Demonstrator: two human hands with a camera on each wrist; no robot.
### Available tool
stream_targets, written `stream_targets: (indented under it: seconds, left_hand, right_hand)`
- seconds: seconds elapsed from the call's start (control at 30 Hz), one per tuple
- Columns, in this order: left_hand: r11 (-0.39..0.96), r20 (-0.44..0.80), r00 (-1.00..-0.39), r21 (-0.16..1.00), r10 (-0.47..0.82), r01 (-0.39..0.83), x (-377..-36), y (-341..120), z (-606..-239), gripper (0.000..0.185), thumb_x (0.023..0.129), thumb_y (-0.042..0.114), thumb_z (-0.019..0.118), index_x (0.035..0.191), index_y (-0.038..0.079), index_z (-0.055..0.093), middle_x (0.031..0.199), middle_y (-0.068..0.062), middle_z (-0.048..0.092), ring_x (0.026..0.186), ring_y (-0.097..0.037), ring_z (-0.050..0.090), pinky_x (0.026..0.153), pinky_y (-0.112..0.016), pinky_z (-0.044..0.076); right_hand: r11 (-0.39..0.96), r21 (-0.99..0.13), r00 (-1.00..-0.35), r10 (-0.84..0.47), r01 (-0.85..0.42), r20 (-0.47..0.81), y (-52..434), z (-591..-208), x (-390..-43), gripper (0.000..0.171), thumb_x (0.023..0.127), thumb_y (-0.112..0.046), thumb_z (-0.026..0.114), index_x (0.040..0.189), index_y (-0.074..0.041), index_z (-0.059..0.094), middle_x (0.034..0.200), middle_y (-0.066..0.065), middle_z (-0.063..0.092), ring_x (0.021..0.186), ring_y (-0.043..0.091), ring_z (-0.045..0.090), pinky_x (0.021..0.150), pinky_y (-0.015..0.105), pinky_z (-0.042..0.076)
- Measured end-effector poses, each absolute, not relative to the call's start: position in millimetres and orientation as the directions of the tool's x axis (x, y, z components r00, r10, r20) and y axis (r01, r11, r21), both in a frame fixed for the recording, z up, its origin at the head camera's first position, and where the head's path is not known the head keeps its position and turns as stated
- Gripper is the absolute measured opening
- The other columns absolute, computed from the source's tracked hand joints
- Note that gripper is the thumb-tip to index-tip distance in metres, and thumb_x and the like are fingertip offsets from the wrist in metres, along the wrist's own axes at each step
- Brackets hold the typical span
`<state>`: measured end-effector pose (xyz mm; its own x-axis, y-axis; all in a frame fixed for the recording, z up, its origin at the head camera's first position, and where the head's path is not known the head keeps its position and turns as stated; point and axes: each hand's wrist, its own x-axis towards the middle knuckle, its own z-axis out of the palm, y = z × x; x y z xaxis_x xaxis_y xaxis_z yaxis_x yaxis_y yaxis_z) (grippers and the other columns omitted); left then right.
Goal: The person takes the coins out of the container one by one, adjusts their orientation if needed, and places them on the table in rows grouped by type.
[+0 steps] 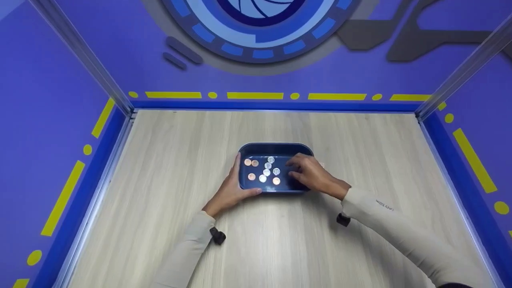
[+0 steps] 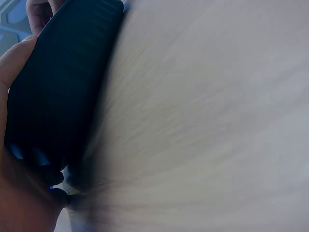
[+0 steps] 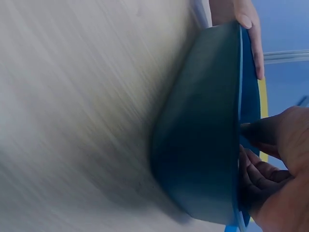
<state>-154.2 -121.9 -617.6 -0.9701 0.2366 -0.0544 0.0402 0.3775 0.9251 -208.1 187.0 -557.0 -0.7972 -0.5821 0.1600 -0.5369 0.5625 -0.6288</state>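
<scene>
A dark blue rectangular tub with rounded corners sits at the middle of the table. Copper coins and silver-coloured coins lie on its floor, several in a slanting row. My left hand holds the tub by its left end, thumb on the near rim and fingers along the left side. My right hand reaches over the right rim into the tub, fingers bent downward and thumb apart from them. In the right wrist view, the tub wall hides the right fingertips.
Light wood-grain table surrounds the tub. Blue panels with yellow markings stand at the back and both sides, joined by metal corner posts. Small black devices are strapped at both wrists over pale sleeves.
</scene>
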Motion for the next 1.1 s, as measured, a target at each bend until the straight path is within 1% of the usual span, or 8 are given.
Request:
stream_targets:
  seconds: [0.13,0.23,0.4,0.57,0.73,0.83,0.9,1.1]
  left_hand:
    - [0.381,-0.052,-0.97,0.924,0.237,0.044,-154,-122,-618,0.144,0.081,0.05,0.097,0.179,0.028,-0.006,0.181,-0.018,0.02,0.159,-0.036,0.036,0.129,-0.058,0.028]
    - [0.377,-0.039,-0.97,0.924,0.239,0.056,-154,-122,-619,0.144,0.08,0.05,0.097,0.179,0.025,-0.005,0.181,-0.018,0.02,0.159,-0.036,0.035,0.129,-0.058,0.028]
    - [0.371,-0.036,-0.969,0.927,0.244,0.059,-155,-122,-619,0.146,0.079,0.052,0.098,0.179,0.023,-0.005,0.181,-0.019,0.021,0.158,-0.036,0.037,0.129,-0.057,0.029]
    - [0.372,-0.035,-0.97,0.926,0.24,0.059,-155,-123,-619,0.146,0.079,0.052,0.098,0.179,0.025,-0.005,0.18,-0.02,0.023,0.156,-0.037,0.038,0.128,-0.056,0.03]
    - [0.377,-0.048,-0.969,0.925,0.242,0.048,-155,-122,-618,0.145,0.08,0.051,0.098,0.179,0.027,-0.005,0.18,-0.019,0.022,0.156,-0.036,0.038,0.128,-0.055,0.03]
    - [0.382,-0.061,-0.969,0.923,0.241,0.037,-155,-122,-618,0.144,0.08,0.049,0.098,0.179,0.029,-0.006,0.179,-0.02,0.025,0.154,-0.036,0.04,0.127,-0.055,0.032]
    - [0.384,-0.064,-0.969,0.923,0.24,0.034,-155,-122,-618,0.144,0.08,0.047,0.098,0.179,0.027,-0.005,0.177,-0.021,0.027,0.152,-0.036,0.043,0.126,-0.056,0.033]
    - [0.386,-0.064,-0.971,0.922,0.232,0.032,-155,-123,-619,0.143,0.082,0.04,0.098,0.179,0.027,-0.006,0.179,-0.019,0.025,0.153,-0.035,0.042,0.127,-0.055,0.032]
  right_hand:
    - [0.533,-0.628,-0.76,-0.632,-0.568,0.151,181,-562,-215,0.022,0.092,0.006,0.082,0.114,0.009,0.079,0.107,0.022,0.075,0.098,0.038,0.073,0.085,0.05,0.061]
    - [0.532,-0.607,-0.74,-0.657,-0.59,0.144,177,-566,-219,0.022,0.09,0.005,0.084,0.112,0.008,0.081,0.104,0.02,0.076,0.095,0.034,0.071,0.084,0.048,0.059]
    - [0.549,-0.58,-0.726,-0.679,-0.602,0.111,172,-571,-226,0.023,0.09,0.001,0.087,0.111,0.006,0.081,0.103,0.017,0.076,0.094,0.03,0.069,0.085,0.048,0.057]
    - [0.559,-0.592,-0.721,-0.69,-0.581,0.057,166,-571,-232,0.024,0.092,-0.004,0.088,0.113,0.005,0.082,0.103,0.017,0.076,0.094,0.03,0.068,0.083,0.047,0.057]
    - [0.57,-0.596,-0.722,-0.692,-0.565,0.023,163,-573,-236,0.025,0.093,-0.004,0.088,0.116,0.002,0.083,0.106,0.016,0.077,0.099,0.031,0.069,0.086,0.049,0.057]
    - [0.578,-0.59,-0.726,-0.688,-0.563,0.02,161,-577,-238,0.026,0.092,-0.001,0.087,0.118,0.0,0.083,0.107,0.015,0.077,0.099,0.03,0.068,0.086,0.048,0.057]
    - [0.584,-0.582,-0.729,-0.685,-0.566,0.022,161,-579,-238,0.027,0.092,-0.001,0.086,0.118,-0.001,0.084,0.106,0.014,0.077,0.098,0.029,0.067,0.085,0.048,0.056]
    - [0.594,-0.568,-0.737,-0.675,-0.571,0.034,155,-585,-238,0.024,0.092,0.001,0.085,0.116,-0.001,0.083,0.106,0.013,0.076,0.098,0.028,0.065,0.084,0.05,0.055]
